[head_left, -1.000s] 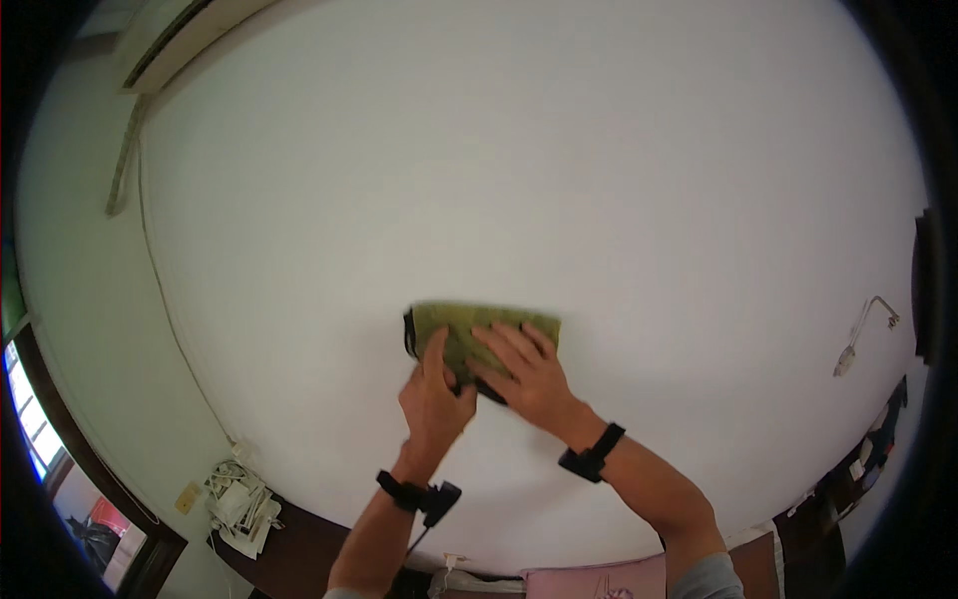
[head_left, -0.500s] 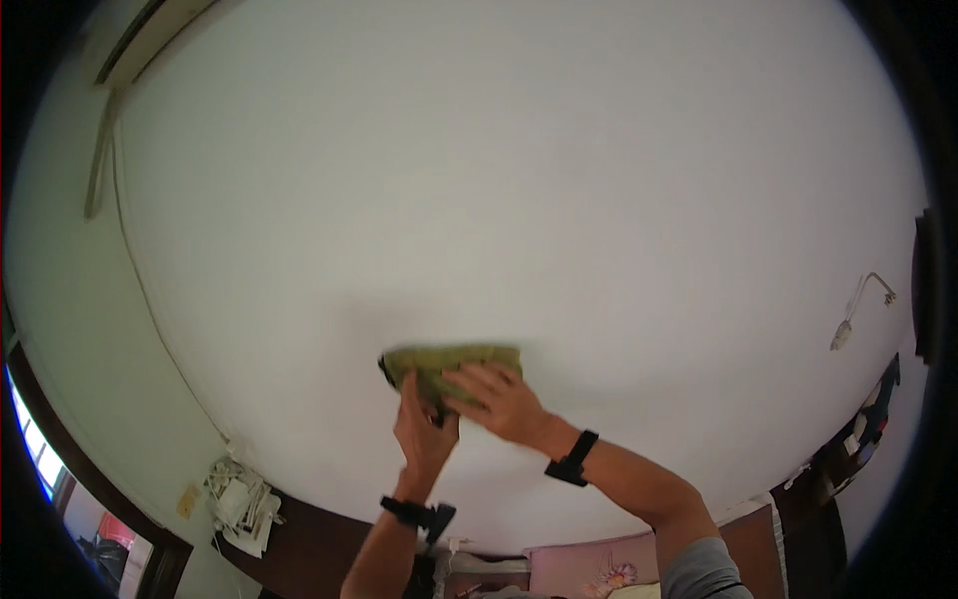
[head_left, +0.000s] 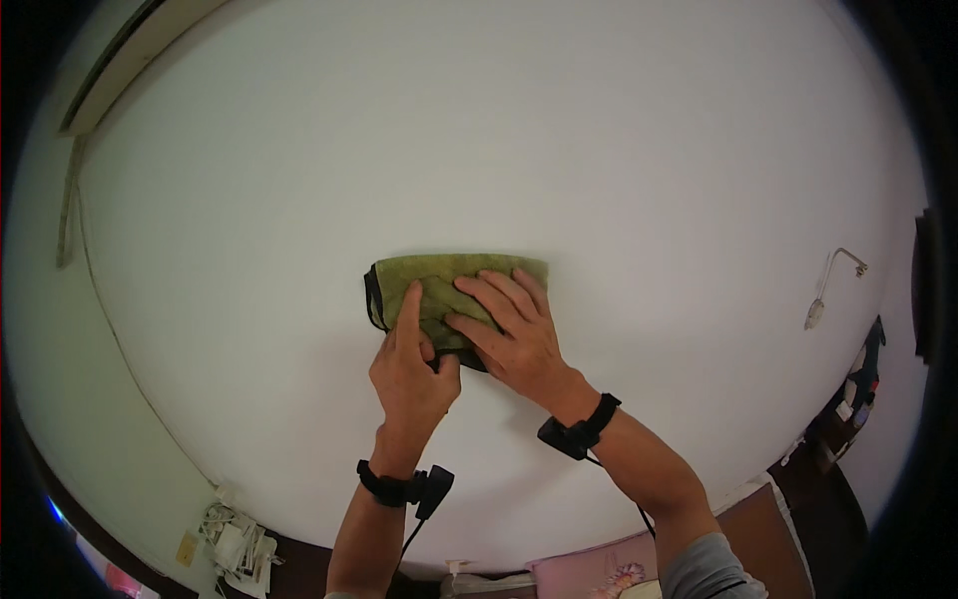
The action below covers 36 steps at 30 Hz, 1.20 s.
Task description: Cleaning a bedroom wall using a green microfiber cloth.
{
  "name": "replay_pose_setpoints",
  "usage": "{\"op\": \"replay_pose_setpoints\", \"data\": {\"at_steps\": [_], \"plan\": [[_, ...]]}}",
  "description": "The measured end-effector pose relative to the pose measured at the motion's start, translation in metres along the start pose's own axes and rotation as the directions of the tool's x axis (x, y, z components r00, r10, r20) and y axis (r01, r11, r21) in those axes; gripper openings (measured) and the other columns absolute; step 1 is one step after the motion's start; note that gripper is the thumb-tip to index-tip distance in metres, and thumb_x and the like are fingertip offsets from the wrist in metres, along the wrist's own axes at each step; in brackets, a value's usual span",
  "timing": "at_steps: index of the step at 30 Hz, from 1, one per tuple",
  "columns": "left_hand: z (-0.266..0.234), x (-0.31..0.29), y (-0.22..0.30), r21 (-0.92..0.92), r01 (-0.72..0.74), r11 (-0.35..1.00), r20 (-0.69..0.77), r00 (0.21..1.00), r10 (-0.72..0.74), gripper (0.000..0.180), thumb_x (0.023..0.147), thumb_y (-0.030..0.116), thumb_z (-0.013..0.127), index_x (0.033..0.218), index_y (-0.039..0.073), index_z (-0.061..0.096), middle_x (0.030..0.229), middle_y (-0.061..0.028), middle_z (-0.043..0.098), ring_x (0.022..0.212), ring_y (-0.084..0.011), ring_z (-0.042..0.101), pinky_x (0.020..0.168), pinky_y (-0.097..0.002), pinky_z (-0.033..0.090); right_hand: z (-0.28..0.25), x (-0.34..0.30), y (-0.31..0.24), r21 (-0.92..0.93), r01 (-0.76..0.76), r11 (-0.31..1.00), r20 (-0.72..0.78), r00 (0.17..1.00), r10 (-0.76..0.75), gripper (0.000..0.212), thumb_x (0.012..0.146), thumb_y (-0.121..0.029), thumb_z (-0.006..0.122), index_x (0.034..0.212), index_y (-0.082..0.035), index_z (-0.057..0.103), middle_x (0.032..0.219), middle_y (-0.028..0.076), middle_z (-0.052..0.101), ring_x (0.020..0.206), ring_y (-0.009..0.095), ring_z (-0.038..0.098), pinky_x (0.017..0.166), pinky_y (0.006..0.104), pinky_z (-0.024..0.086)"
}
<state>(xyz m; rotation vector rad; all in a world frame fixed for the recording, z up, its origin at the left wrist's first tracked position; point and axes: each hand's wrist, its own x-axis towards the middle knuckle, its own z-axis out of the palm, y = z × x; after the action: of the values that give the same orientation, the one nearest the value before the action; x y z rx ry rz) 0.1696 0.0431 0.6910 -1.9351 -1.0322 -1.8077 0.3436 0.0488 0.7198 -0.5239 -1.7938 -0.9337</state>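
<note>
A folded green cloth (head_left: 439,275) with dark edging lies against the white wall in the middle of the view. My right hand (head_left: 521,334) rests flat on its right part, fingers spread and pressing it to the wall. At its lower left, my left hand (head_left: 411,374) has the index finger stretched over the cloth. The left thumb and curled fingers close on the bottom edge, where part of the grip is hidden. Both wrists wear black straps with small black boxes and cables.
A lamp-like fixture (head_left: 816,311) on a bent arm is mounted at the right. White papers and cables (head_left: 238,544) are heaped at the lower left, near a wall switch (head_left: 187,548). Along the bottom stands a pink flowered panel (head_left: 589,567). A long box-shaped unit (head_left: 140,60) hangs at the upper left.
Both hands and the cloth have moved up the wall. The cloth shows broader and flatter, and the right fingers are spread wider on it. The view has shifted slightly.
</note>
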Motion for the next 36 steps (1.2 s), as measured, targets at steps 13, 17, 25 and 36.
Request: {"op": "replay_pose_setpoints", "data": {"at_steps": [13,17,25,36], "plan": [[0.034,-0.021,0.043,-0.1,-0.036,0.994,0.081,0.996,0.044,0.088,0.067,0.003,0.071,0.152,0.003,0.049,0.059,-0.0002,0.056,0.05,-0.0205,0.059,0.053,-0.0324,0.053,-0.054,-0.044,0.033,-0.085,0.067,0.994,0.092,0.994,-0.059,0.032,0.082,-0.009,0.075,0.113,-0.015,0.075,0.15,0.009,0.058,0.14,0.03,0.052,0.121,0.0532,0.036],[0.038,0.054,0.071,-0.101,-0.093,0.991,0.063,0.993,0.099,0.086,0.07,0.002,0.07,0.154,0.006,0.049,0.06,-0.001,0.055,0.05,-0.0209,0.055,0.051,-0.0337,0.048,-0.071,0.01,0.065,-0.117,-0.037,0.992,-0.046,0.998,0.031,0.042,0.079,-0.001,0.076,0.119,-0.012,0.073,0.15,0.009,0.057,0.14,0.033,0.051,0.12,0.0555,0.037],[0.063,-0.044,0.055,-0.065,-0.035,0.997,0.213,0.976,0.048,0.085,0.07,0.002,0.071,0.151,0.006,0.049,0.061,-0.0015,0.057,0.055,-0.0238,0.062,0.054,-0.0356,0.052,-0.073,-0.089,0.041,-0.045,-0.088,0.995,0.045,0.995,0.09,0.039,0.08,0.002,0.072,0.115,-0.014,0.075,0.147,0.01,0.06,0.138,0.034,0.053,0.118,0.0571,0.038],[0.065,0.042,0.114,-0.054,-0.038,0.998,0.17,0.984,0.047,0.087,0.072,0.002,0.07,0.155,0.005,0.043,0.062,-0.0028,0.056,0.054,-0.0224,0.058,0.056,-0.0343,0.051,-0.106,-0.013,0.092,-0.118,-0.033,0.992,-0.025,0.999,0.03,0.038,0.078,0.001,0.074,0.114,-0.011,0.071,0.148,0.009,0.058,0.142,0.032,0.05,0.12,0.0555,0.036]]}}
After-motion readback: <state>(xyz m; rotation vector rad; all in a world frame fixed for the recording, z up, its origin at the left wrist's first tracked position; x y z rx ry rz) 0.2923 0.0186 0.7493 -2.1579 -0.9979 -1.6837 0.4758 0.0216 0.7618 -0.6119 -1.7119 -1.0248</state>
